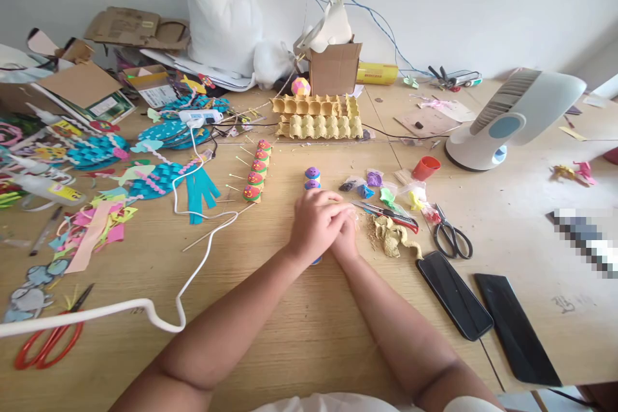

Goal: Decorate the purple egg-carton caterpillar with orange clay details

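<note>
My left hand [313, 222] lies across my right hand [346, 237], palms pressed together and fingers closed. Whatever may be between them is hidden. Just beyond and partly beneath them stands an egg-carton strip [313, 179] with purple clay on its bumps; its near part is covered by my hands. To the left, a second egg-carton strip [257, 174] has red and green clay tops and thin sticks with pale tips. Right of my hands are a utility knife [391, 215], torn carton scraps [391, 235] and small bags of coloured clay, including purple [374, 177] and green [387, 197].
Black-handled scissors [452, 239], a phone [454, 296] and a black flat slab [517, 328] lie right. A white cable [181, 296] crosses the left side near red scissors [51, 341]. Egg cartons [326, 127] stand behind; a white fan-like device [512, 119] stands far right.
</note>
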A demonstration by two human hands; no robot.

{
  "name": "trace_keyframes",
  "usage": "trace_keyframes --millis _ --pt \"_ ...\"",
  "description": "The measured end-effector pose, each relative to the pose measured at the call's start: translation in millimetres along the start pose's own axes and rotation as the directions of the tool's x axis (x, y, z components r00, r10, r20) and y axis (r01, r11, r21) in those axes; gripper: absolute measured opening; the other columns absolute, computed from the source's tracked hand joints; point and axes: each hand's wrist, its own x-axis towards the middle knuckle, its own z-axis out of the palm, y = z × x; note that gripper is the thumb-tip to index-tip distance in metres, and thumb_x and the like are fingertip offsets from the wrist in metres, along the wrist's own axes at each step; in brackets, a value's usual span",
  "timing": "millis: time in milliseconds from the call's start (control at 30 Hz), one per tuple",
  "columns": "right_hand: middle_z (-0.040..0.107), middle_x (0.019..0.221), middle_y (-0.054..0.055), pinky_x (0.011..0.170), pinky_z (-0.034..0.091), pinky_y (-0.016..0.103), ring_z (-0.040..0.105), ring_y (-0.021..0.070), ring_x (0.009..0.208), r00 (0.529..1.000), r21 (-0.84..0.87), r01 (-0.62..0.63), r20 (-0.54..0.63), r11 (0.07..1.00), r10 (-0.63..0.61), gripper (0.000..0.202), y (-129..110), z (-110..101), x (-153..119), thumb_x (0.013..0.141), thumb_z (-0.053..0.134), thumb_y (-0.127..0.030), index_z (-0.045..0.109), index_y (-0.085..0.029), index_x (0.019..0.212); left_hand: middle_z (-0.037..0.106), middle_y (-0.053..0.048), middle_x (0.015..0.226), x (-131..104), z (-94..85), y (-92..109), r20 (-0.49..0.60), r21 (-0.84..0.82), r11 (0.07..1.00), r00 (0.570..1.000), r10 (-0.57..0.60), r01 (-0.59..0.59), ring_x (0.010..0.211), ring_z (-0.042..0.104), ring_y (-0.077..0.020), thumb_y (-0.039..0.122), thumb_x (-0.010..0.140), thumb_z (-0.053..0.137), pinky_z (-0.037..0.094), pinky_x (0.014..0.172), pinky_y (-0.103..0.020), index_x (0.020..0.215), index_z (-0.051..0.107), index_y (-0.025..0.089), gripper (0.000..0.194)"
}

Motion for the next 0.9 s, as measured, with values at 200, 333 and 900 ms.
trace_keyframes --millis 200,333,900 --pt "0.07 0.076 0.002 0.066 0.051 0.03 0.062 0.0166 0.07 0.989 0.116 -0.133 -0.045 0.984 0.139 0.022 8.9 -8.7 -4.5 0.086 0.071 -0.042 0.069 -0.021 0.08 0.077 -0.005 0.109 -39.4 -19.6 -62.0 -0.213 -0.1 0.978 0.956 -0.202 0.184 0.107 0.067 -0.0225 0.027 0.103 0.056 0.048 0.1 -0.041 0.112 0.075 0.024 0.021" --pt "0.075 0.086 0.004 0.075 0.055 0.033 0.067 0.0191 0.079 0.98 0.247 -0.196 0.023 0.949 0.196 0.022 5.9 -5.5 -3.8 0.081 0.077 -0.042 0.071 -0.023 0.088 0.076 -0.005 0.096 -51.7 -8.6 -78.0 -0.302 -0.154 0.961 0.915 -0.267 0.23 0.099 0.068 -0.0229 0.031 0.095 0.07 0.05 0.096 -0.04 0.096 0.074 0.021 0.011" --pt "0.066 0.073 0.0 0.065 0.049 0.028 0.057 0.0157 0.07 0.973 0.129 -0.228 -0.001 0.965 0.23 0.027 7.0 -11.8 -5.9 0.085 0.073 -0.048 0.067 -0.022 0.08 0.069 -0.004 0.094 -62.1 -0.1 -91.9 -0.329 -0.22 0.916 0.858 -0.394 0.336 0.081 0.063 -0.0167 0.035 0.101 0.059 0.051 0.077 -0.032 0.115 0.065 0.02 0.021"
